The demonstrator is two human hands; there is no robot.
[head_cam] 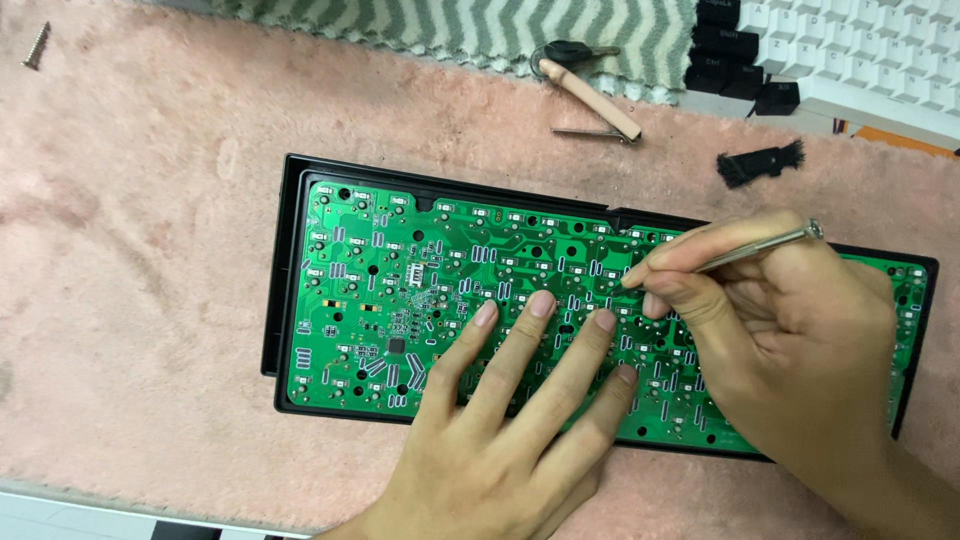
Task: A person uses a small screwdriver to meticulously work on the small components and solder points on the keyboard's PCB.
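A: Start from the left of the frame.

B: A loose screw (pixel 36 46) lies upper left on the pink mat (pixel 140 300). A green circuit board (pixel 400 290) sits in a black tray (pixel 283 270), centre frame.

A: The hands?

B: The left hand (pixel 510 420) is released, fingers flat on the board's lower middle. The right hand (pixel 790 340) pinches a thin metal tool (pixel 760 247), tip touching the board right of centre.

A: Beyond?

B: Tweezers with a tan grip (pixel 590 100) upper centre, a small black brush (pixel 762 165) and a white keyboard (pixel 860 60) upper right.
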